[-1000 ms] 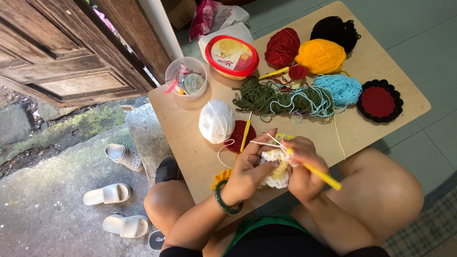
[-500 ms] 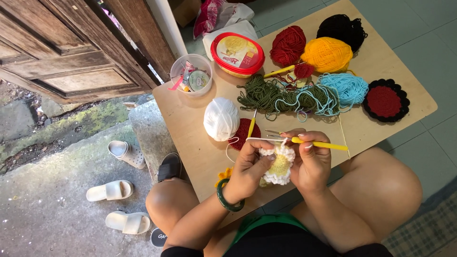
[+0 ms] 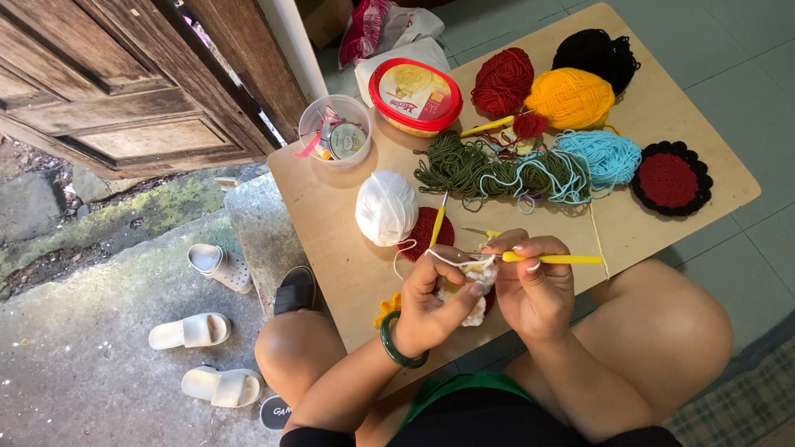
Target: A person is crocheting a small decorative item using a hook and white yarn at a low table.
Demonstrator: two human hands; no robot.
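- The left hand (image 3: 431, 302) is pinching a small white crochet piece (image 3: 474, 290) just above the near edge of the desk (image 3: 348, 257), its fingers (image 3: 464, 294) closed together on the piece's upper edge, with the thumb on top.
- The right hand (image 3: 534, 285) is gripping a yellow crochet hook (image 3: 551, 259), its fingers clamped around the shaft near the middle; the hook is lying roughly level, its working end pointing left into the piece and its tail sticking out to the right.
- The crochet piece is looking soft, floppy and very light; it is likely to fold and stretch under any pull, so it is best held close to the working stitches, as the left hand is doing.
- The hook is appearing stiff, slim and smooth, so a firm hold near mid-shaft should suit it.
- A strand of white yarn (image 3: 414, 248) is running from the piece over the left hand's fingers to the white yarn ball (image 3: 386, 207) on the desk just beyond.
- The piece is sitting between both hands, touching the fingertips of each.
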